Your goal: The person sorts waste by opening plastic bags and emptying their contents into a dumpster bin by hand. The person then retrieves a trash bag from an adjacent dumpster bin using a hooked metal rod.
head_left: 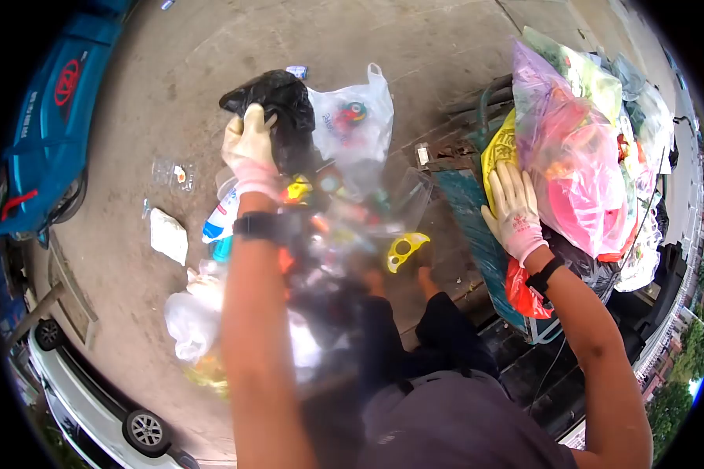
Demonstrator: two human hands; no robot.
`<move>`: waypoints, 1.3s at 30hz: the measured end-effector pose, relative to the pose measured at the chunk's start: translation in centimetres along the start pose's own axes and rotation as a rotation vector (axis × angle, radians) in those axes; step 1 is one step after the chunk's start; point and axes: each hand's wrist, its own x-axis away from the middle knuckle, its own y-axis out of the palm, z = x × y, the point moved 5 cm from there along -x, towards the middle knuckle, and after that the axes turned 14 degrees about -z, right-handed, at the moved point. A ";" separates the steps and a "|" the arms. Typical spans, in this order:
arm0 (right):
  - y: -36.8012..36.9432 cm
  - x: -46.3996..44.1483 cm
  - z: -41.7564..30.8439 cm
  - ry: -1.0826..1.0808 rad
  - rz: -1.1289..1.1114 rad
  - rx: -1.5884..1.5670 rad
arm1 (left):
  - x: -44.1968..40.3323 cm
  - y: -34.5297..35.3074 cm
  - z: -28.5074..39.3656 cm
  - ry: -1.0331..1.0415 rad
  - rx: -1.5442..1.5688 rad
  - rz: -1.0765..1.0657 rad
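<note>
My left hand [252,152], in a white and pink work glove, is closed on a black plastic bag [288,105] above the ground. A clear white carrier bag [356,117] with coloured items inside lies beside the black bag. My right hand [516,207], in a matching glove, rests with fingers stretched out against a yellow plastic bag [493,156] at the side of a loaded cart [471,223]. A large pink bag [583,187] bulges next to that hand, and a red bag [526,291] hangs beneath my wrist.
Loose rubbish lies around my feet, including a yellow plastic piece [405,252], a white packet [169,236] and a whitish bag [189,327]. A small can [297,72] lies farther off. A blue vehicle [59,117] and a white car [94,414] stand on the left.
</note>
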 end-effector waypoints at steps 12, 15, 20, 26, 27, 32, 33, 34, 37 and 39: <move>4.8 -1.3 0.3 0.016 0.109 -0.008 | -13.0 -3.1 1.0 0.038 0.103 -0.251; 4.5 -1.6 0.0 0.022 0.111 0.025 | -14.5 -8.0 -4.4 -0.192 0.323 -0.140; 4.2 -2.1 -0.5 0.023 0.093 0.055 | -13.6 -17.8 -20.5 -0.566 0.389 0.010; 4.7 -2.3 -0.4 -0.006 0.078 0.057 | -9.9 -21.1 -31.7 -0.770 0.230 -0.047; 4.9 -2.2 -0.4 0.002 0.066 0.060 | -9.6 -21.2 -32.8 -0.750 0.165 -0.087; 5.0 -2.2 -0.4 -0.028 0.088 0.083 | -12.5 -22.5 -37.5 -0.667 0.067 -0.217; 4.8 -2.3 -0.5 -0.031 0.087 0.078 | -13.0 -21.5 -36.1 -0.716 0.278 -0.156; 4.8 -2.4 -0.5 -0.032 0.089 0.079 | -13.8 -20.7 -34.6 -0.758 0.387 -0.124; 5.3 -2.2 -0.3 0.001 0.052 0.066 | -15.7 -20.3 -31.1 -0.809 0.323 -0.012; 5.2 -2.3 -0.5 -0.017 0.057 0.090 | -15.1 -20.4 -29.3 -0.816 0.027 0.094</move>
